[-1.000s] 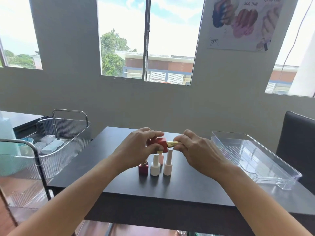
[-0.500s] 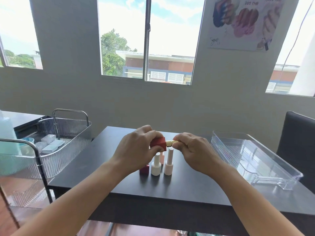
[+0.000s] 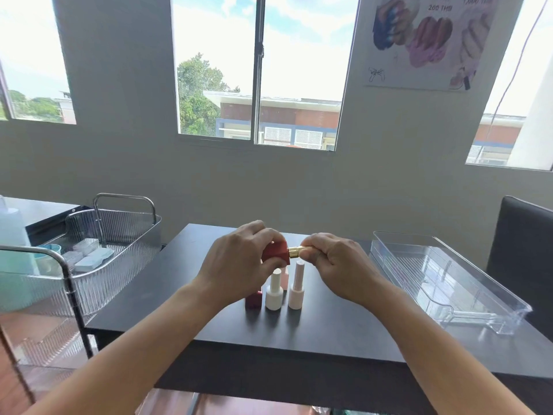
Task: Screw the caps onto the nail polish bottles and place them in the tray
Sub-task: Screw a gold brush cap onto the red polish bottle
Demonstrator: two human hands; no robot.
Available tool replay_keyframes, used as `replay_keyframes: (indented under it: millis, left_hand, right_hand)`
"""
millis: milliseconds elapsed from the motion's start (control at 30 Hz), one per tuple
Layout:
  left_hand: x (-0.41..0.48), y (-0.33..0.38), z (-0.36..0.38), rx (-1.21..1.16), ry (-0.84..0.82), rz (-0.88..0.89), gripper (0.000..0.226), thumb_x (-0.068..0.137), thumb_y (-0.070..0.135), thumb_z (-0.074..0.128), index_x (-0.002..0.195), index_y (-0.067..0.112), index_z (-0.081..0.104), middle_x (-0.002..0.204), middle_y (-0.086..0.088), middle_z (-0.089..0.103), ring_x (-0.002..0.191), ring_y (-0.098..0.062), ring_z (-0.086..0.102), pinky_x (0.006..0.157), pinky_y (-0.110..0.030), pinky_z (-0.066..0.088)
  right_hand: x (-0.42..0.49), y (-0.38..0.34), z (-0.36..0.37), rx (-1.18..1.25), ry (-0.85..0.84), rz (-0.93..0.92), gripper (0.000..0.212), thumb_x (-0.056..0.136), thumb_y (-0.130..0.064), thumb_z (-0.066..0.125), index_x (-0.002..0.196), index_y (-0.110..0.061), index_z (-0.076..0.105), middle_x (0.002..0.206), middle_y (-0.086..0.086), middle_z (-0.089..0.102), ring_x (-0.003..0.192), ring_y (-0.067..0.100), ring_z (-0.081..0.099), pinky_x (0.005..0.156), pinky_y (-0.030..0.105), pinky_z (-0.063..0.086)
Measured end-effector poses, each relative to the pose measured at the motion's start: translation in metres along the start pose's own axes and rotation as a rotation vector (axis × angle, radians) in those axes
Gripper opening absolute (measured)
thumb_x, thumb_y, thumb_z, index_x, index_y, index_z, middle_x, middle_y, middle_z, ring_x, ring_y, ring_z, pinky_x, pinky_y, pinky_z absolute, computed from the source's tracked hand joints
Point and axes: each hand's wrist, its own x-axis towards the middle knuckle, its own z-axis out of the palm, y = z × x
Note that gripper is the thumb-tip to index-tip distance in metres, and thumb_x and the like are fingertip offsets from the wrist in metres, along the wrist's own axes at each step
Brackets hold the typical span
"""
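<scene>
The left hand (image 3: 239,262) grips a red bottle (image 3: 276,253) lying sideways; the right hand (image 3: 335,260) pinches its gold cap (image 3: 294,252). Beneath them stand three more bottles (image 3: 273,290). Right of the right hand, across bare tabletop (image 3: 329,330), the clear tray (image 3: 443,283) sits empty near the table's edge.

The matt red square bottle (image 3: 274,254) carries a shiny gold metal cap (image 3: 294,252). The white (image 3: 274,290) and pale pink (image 3: 296,286) bottles look smooth and matt. The dark tabletop (image 3: 329,327) has a dull finish. The clear ribbed plastic tray (image 3: 466,295) is glossy; the cart's basket (image 3: 119,235) is ribbed clear plastic on chrome tubing.
</scene>
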Motion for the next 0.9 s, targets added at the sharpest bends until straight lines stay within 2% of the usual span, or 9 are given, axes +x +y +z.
replay_keyframes:
  millis: [100,167,233,333,433,567,633,767,900]
  left_hand:
    - [0.005,-0.002,-0.004,0.011,-0.012,0.004,0.029,0.078,0.043,0.077,0.105,0.039,0.068,0.088,0.014,0.062,0.068,-0.004,0.046,0.058,-0.025,0.044]
    - [0.008,-0.003,-0.007,0.011,-0.047,-0.003,0.028,0.079,0.047,0.074,0.106,0.043,0.065,0.090,0.014,0.064,0.070,-0.005,0.053,0.059,-0.027,0.047]
    - [0.008,-0.005,-0.009,-0.015,-0.084,-0.037,0.027,0.079,0.051,0.071,0.104,0.043,0.063,0.090,0.015,0.066,0.075,-0.008,0.061,0.063,-0.029,0.052]
    - [0.005,-0.007,-0.006,-0.049,-0.100,-0.066,0.026,0.077,0.053,0.071,0.098,0.042,0.062,0.076,0.024,0.061,0.077,-0.004,0.059,0.063,-0.026,0.046]
    - [0.000,-0.010,-0.004,-0.066,-0.107,-0.098,0.025,0.076,0.056,0.071,0.095,0.042,0.064,0.068,0.031,0.055,0.077,-0.001,0.053,0.061,-0.022,0.038]
    - [-0.003,-0.016,-0.007,-0.167,-0.144,-0.198,0.026,0.071,0.059,0.068,0.090,0.041,0.064,0.068,0.026,0.065,0.076,0.003,0.059,0.063,-0.024,0.045]
    - [-0.004,-0.020,-0.008,-0.263,-0.159,-0.260,0.023,0.071,0.053,0.073,0.087,0.039,0.066,0.071,0.026,0.071,0.073,0.005,0.065,0.063,-0.021,0.045]
    - [-0.011,-0.028,-0.006,-0.426,-0.192,-0.335,0.018,0.070,0.036,0.082,0.084,0.034,0.070,0.076,0.022,0.076,0.069,0.001,0.072,0.072,-0.022,0.055]
    - [-0.017,-0.029,0.000,-0.549,-0.184,-0.379,0.022,0.071,0.021,0.088,0.084,0.028,0.072,0.074,0.022,0.076,0.064,0.001,0.073,0.056,-0.005,0.049]
  right_hand:
    - [0.004,-0.002,0.000,0.077,0.009,0.032,0.012,0.095,-0.033,0.058,0.097,-0.028,0.068,0.083,-0.013,0.063,0.076,0.005,0.056,0.066,0.019,0.041]
    - [0.008,-0.006,-0.001,0.126,0.022,0.053,0.008,0.091,-0.035,0.062,0.093,-0.031,0.068,0.073,-0.015,0.062,0.069,0.001,0.055,0.061,0.013,0.039]
    - [0.010,-0.009,0.000,0.185,0.045,0.072,0.003,0.087,-0.035,0.068,0.089,-0.034,0.068,0.065,-0.014,0.063,0.063,0.003,0.055,0.058,0.013,0.041]
    - [0.011,-0.013,0.001,0.285,0.070,0.100,0.010,0.084,-0.031,0.073,0.089,-0.035,0.067,0.072,-0.006,0.070,0.066,0.009,0.062,0.067,0.024,0.050]
    - [0.012,-0.016,0.004,0.338,0.059,0.087,0.012,0.083,-0.028,0.074,0.091,-0.032,0.067,0.072,-0.005,0.070,0.057,0.005,0.056,0.065,0.030,0.052]
    - [0.014,-0.019,0.005,0.409,0.076,0.083,0.017,0.083,-0.024,0.074,0.097,-0.031,0.067,0.075,-0.001,0.069,0.067,0.020,0.065,0.067,0.039,0.054]
    - [0.016,-0.014,0.005,0.417,0.082,0.109,0.019,0.082,-0.023,0.076,0.097,-0.030,0.067,0.071,-0.002,0.066,0.067,0.022,0.064,0.067,0.039,0.053]
    - [0.016,0.002,0.013,0.320,0.045,0.213,0.026,0.080,-0.025,0.078,0.104,-0.019,0.068,0.075,-0.004,0.064,0.067,0.011,0.057,0.075,0.035,0.051]
    - [0.008,0.016,0.027,0.192,-0.086,0.303,0.041,0.080,-0.031,0.078,0.116,-0.015,0.065,0.095,0.004,0.066,0.085,0.016,0.060,0.085,0.031,0.051]
